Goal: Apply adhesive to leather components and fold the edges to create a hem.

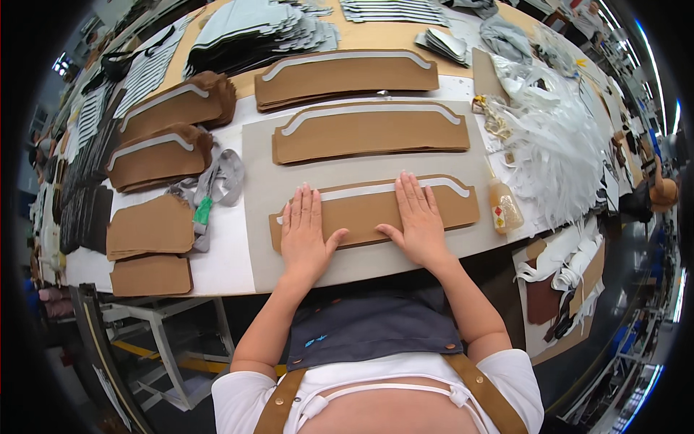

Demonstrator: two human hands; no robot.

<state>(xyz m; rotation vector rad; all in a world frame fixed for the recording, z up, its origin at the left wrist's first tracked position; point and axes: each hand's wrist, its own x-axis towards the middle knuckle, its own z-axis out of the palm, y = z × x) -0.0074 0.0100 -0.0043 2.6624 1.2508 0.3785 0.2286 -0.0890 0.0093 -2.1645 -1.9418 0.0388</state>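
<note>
Both palms lie flat on a long brown panel (361, 209) with a white strip along its curved far edge. My left hand (306, 235) rests on its left part, fingers stretched out over the strip. On the panel's right half, my right hand (417, 222) presses with fingers straight and thumb turned inward. Neither holds anything. Beyond them lies a stack of similar brown panels (372, 136), and behind that another stack (347, 78). A plastic bottle with amber liquid (504, 205) stands just right of the panel.
Shorter brown pieces (152, 226) lie at left in piles, beside a grey strap roll (224, 177) with a green piece. White peeled strips (553, 145) heap up at right. Grey-white sheets (253, 32) are stacked at the back. A box of scraps (560, 289) stands below the right edge.
</note>
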